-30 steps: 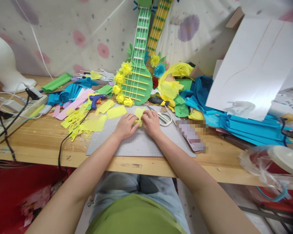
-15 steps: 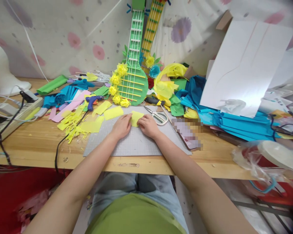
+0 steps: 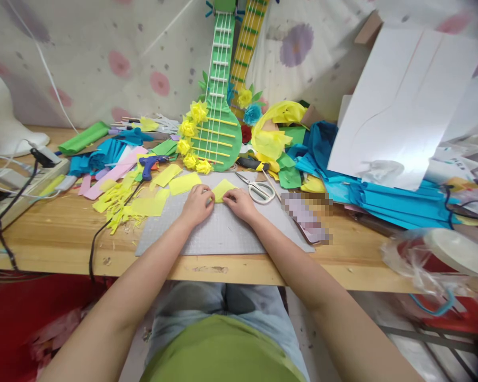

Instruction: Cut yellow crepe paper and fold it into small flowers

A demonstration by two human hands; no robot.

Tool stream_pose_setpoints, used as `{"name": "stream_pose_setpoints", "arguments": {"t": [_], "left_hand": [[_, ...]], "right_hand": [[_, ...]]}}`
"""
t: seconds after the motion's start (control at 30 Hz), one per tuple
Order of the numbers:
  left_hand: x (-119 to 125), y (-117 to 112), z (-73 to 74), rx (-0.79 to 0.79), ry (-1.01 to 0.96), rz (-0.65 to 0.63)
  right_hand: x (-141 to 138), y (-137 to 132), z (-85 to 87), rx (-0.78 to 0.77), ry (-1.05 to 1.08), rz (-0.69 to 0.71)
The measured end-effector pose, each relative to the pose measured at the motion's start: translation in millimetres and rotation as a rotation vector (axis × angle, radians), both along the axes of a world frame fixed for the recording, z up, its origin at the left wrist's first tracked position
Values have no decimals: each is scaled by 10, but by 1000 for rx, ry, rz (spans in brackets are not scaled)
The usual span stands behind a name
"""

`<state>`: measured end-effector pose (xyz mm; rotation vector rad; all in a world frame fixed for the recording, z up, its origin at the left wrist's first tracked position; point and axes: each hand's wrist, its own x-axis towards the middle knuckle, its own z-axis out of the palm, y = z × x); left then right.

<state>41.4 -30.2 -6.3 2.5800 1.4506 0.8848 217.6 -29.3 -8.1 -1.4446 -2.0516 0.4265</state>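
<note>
Between my hands a piece of yellow crepe paper (image 3: 223,188) lies turned at an angle over the grey cutting mat (image 3: 223,236). My left hand (image 3: 199,203) has its fingers curled at the paper's left corner. My right hand (image 3: 240,203) pinches the paper's near right edge between thumb and fingers. Just right of that hand rest white-handled scissors (image 3: 262,192), their blades pointing up and left. Another yellow paper rectangle (image 3: 184,183) lies beyond my left hand, beside more yellow pieces.
A green paper guitar (image 3: 218,135) with yellow flowers stands behind the mat. Left are a blue glue gun (image 3: 148,166) and shredded yellow paper (image 3: 117,204). A phone-like object (image 3: 306,217), partly blurred out, lies right. Blue paper (image 3: 402,204) and a plastic-wrapped tub (image 3: 458,252) are farther right.
The yellow paper has turned so a corner points away from me. My left fingers have curled up more, and my right hand has shifted slightly to the paper's near edge.
</note>
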Motion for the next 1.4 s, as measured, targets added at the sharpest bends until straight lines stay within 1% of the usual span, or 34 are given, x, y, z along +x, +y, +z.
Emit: {"name": "stream_pose_setpoints", "arguments": {"t": [0.23, 0.4, 0.7, 0.93, 1.07, 1.2, 1.4], "left_hand": [[1, 7, 7, -35, -28, 32], [16, 2, 19, -56, -27, 47], [28, -3, 37, -66, -12, 81], [96, 9, 27, -18, 6, 142], [117, 14, 17, -18, 20, 132], [115, 22, 4, -35, -7, 133], [126, 17, 27, -47, -12, 74]], "right_hand": [[-69, 20, -7, -9, 11, -82], [-97, 9, -29, 22, -16, -138], [-135, -42, 21, 71, -197, -124], [-145, -54, 15, 77, -277, -126], [-140, -63, 13, 86, -304, -112], [-141, -78, 28, 105, -313, -92], [-147, -89, 44, 100, -317, -114]]}}
